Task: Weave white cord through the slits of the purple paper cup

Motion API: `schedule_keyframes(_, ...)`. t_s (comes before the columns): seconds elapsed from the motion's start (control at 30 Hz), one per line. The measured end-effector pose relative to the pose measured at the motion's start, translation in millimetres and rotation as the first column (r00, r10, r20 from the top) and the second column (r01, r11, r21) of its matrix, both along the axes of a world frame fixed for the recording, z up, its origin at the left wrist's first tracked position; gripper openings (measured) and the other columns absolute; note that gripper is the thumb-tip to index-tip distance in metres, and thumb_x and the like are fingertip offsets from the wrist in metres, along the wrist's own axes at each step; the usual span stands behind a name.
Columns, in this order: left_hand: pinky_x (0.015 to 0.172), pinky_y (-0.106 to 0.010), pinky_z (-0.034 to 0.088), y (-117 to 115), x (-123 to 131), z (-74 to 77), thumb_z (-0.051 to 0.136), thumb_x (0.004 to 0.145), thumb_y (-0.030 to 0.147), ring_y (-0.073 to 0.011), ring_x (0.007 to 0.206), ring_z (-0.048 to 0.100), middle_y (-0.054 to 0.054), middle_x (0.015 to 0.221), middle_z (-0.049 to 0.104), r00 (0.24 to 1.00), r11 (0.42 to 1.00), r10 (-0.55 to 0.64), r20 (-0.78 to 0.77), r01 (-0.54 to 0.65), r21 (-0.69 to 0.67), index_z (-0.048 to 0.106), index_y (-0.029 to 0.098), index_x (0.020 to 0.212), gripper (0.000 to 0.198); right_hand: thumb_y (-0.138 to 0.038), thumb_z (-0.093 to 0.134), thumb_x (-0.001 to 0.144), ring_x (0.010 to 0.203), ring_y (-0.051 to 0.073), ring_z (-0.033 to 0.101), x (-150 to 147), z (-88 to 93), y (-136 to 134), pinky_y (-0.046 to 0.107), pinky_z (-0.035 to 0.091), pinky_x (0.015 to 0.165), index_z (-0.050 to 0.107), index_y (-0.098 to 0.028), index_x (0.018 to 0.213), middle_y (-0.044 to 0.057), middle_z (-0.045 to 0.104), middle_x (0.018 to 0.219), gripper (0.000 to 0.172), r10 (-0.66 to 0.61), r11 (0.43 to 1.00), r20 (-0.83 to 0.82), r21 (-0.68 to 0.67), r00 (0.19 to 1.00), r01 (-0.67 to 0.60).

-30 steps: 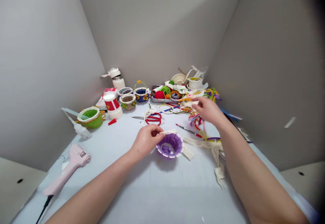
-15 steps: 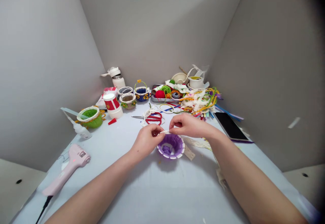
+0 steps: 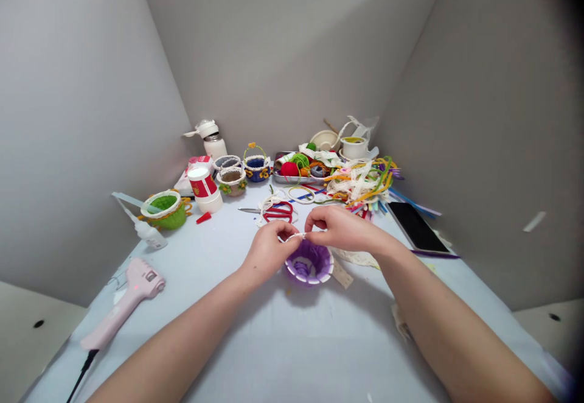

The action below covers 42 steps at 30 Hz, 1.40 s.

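A small purple woven basket (image 3: pixel 325 269) with white upright ribs round its rim stands on the table in front of me, with loose purple strand inside. At its far rim, my left hand (image 3: pixel 267 249) pinches a thin white trim strip (image 3: pixel 300 235) between thumb and fingertips. Close beside it, my right hand (image 3: pixel 340 227) is closed in a pinch on the same strip; its fingertips almost meet the left ones. The fingers partly cover the strip and the far rim. Cream lace ribbon (image 3: pixel 343 276) lies just right of the basket, partly behind it.
Red-handled scissors (image 3: pixel 279 212) lie beyond my hands. To the left are a pink glue gun (image 3: pixel 137 290), a glue bottle (image 3: pixel 150 234) and a green basket (image 3: pixel 168 213). Yarn balls in a tray (image 3: pixel 296 179), tangled ribbons (image 3: pixel 360 181) and a dark tablet (image 3: pixel 417 227) are behind and right.
The whole view has shifted slightly. Both hands stay at the basket's far rim, pinching the white strip, with only a small movement of the fingertips.
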<state>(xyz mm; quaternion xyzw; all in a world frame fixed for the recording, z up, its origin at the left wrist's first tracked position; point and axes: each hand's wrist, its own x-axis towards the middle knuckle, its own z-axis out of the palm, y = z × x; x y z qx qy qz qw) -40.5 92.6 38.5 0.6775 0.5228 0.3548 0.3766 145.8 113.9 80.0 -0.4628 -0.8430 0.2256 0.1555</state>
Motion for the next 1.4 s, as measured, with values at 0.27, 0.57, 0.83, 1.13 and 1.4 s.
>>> schedule_keyframes(0.27,0.068,-0.026,0.047,1,0,-2.6,0.062,0.074,0.023,-0.0163,0.075,0.061,-0.003,0.080,0.069,1.000,1.000,0.013,-0.014,-0.013,0.027,0.067,0.015,0.079,0.011,-0.022,0.062,0.072,0.062,0.010,0.050,-6,-4.2,0,0.022,0.032,0.057,0.071,-0.018,0.077,-0.002,0.061,0.065,0.012,-0.031,0.999,0.014,0.041,0.999,0.030)
schedule_keyframes(0.57,0.068,-0.026,0.048,-1,0,-3.9,0.062,0.072,0.024,-0.0163,0.073,0.062,-0.004,0.079,0.070,1.000,0.999,0.030,0.008,-0.030,-0.024,0.068,0.015,0.078,0.012,-0.020,0.051,0.082,0.073,0.015,0.059,3,-1.5,3,0.023,0.040,0.062,0.072,-0.019,0.100,0.003,0.069,0.084,0.028,-0.027,0.999,-0.037,0.042,0.999,0.029)
schedule_keyframes(0.83,0.066,-0.025,0.050,-2,-1,-3.6,0.063,0.071,0.022,-0.0154,0.072,0.061,-0.004,0.080,0.070,0.998,0.996,0.027,0.058,-0.022,-0.089,0.068,0.014,0.079,0.013,-0.012,0.046,0.085,0.074,0.013,0.061,5,-5.1,9,0.022,0.043,0.068,0.067,-0.020,0.107,0.001,0.069,0.081,0.031,-0.032,0.998,-0.158,0.054,0.987,0.041)
schedule_keyframes(1.13,0.067,-0.025,0.049,-4,-1,2.3,0.066,0.071,0.023,-0.0163,0.074,0.063,-0.005,0.080,0.071,0.996,0.989,0.050,0.069,-0.040,-0.145,0.071,0.013,0.079,0.013,-0.017,0.057,0.087,0.079,0.014,0.057,8,-7.1,13,0.025,0.041,0.074,0.067,-0.017,0.079,0.003,0.063,0.085,0.013,0.165,0.979,-0.174,0.148,0.971,-0.140)
schedule_keyframes(1.4,0.066,-0.025,0.049,-4,-1,3.6,0.068,0.071,0.023,-0.0163,0.073,0.063,-0.005,0.080,0.072,0.996,0.987,0.040,0.081,-0.027,-0.156,0.071,0.013,0.080,0.014,-0.016,0.059,0.087,0.083,0.016,0.056,10,-9.4,15,0.028,0.039,0.078,0.069,-0.017,0.079,0.003,0.063,0.081,0.013,0.200,0.963,-0.128,0.208,0.971,-0.171)
